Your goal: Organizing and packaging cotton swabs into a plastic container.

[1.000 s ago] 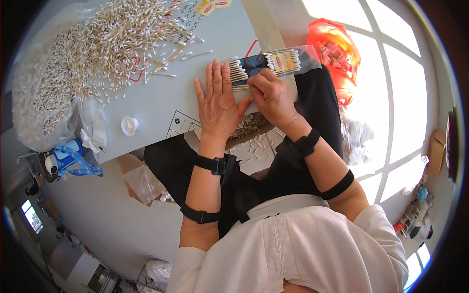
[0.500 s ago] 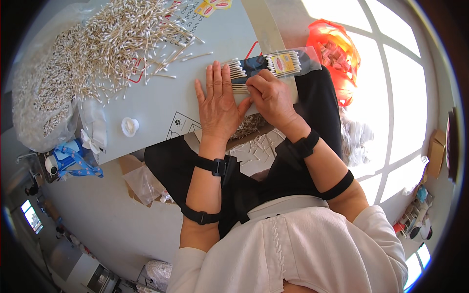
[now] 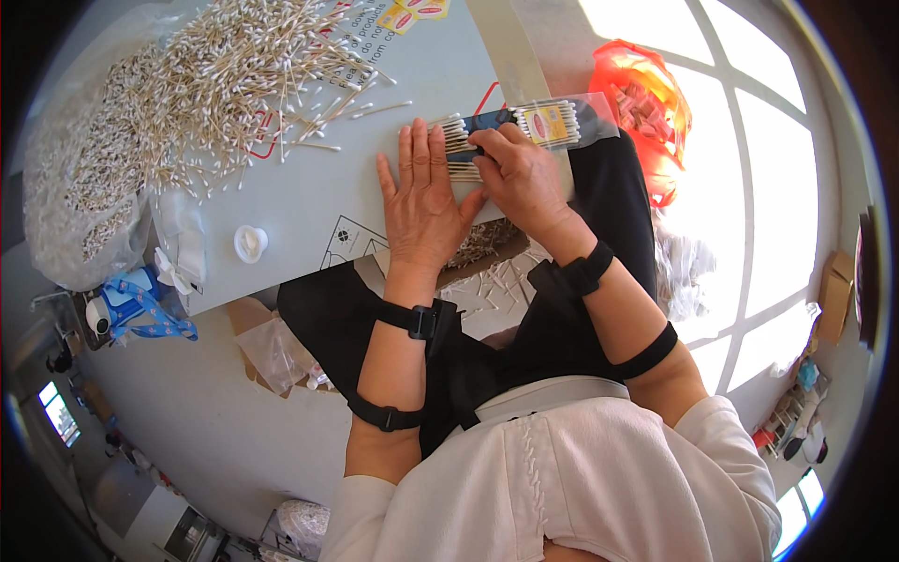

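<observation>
My left hand (image 3: 421, 206) lies flat at the table's front edge, fingers stretched out, along the left ends of loose cotton swabs (image 3: 456, 136). More cotton swabs (image 3: 463, 172) lie in a lower row between my two hands. My right hand (image 3: 526, 183) is closed above these swabs, fingers curled and thumb tucked in; whatever it pinches is hidden beneath them. Just beyond it lies a flat bundle of cotton swabs with a yellow label (image 3: 546, 122), on a dark strip (image 3: 491, 119) with a clear plastic sleeve (image 3: 596, 114) at its right end.
A big heap of cotton swabs (image 3: 234, 75) covers the table's far left, beside a clear bag (image 3: 80, 178) of more swabs. A small white round tub (image 3: 250, 244) stands nearer. Yellow cards (image 3: 412, 13) lie at the back. An orange bag (image 3: 646, 112) sits right; a box (image 3: 487, 251) is below.
The curled fingers of my right hand have shifted slightly over the swabs, the index finger reaching a little farther left. My left hand stays flat in its place.
</observation>
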The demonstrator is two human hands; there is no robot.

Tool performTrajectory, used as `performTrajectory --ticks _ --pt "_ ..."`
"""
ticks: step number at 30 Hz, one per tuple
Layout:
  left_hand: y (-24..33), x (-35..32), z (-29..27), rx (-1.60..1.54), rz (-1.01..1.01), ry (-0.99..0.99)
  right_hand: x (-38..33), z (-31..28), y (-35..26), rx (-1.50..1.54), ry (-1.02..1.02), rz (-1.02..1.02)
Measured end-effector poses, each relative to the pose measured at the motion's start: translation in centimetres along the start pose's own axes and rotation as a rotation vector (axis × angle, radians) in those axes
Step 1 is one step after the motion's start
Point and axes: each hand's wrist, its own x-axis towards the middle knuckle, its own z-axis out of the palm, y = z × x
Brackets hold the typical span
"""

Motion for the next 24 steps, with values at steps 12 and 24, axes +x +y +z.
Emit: performTrajectory --ticks 12,24 --pt "0.0 0.0 0.0 0.003 -0.010 -0.019 1.5 0.0 -0.4 -0.003 -0.012 0.004" --pt "-0.1 0.0 0.0 -0.001 -0.010 -0.018 1.4 0.2 -0.4 -0.061 -0.079 0.025"
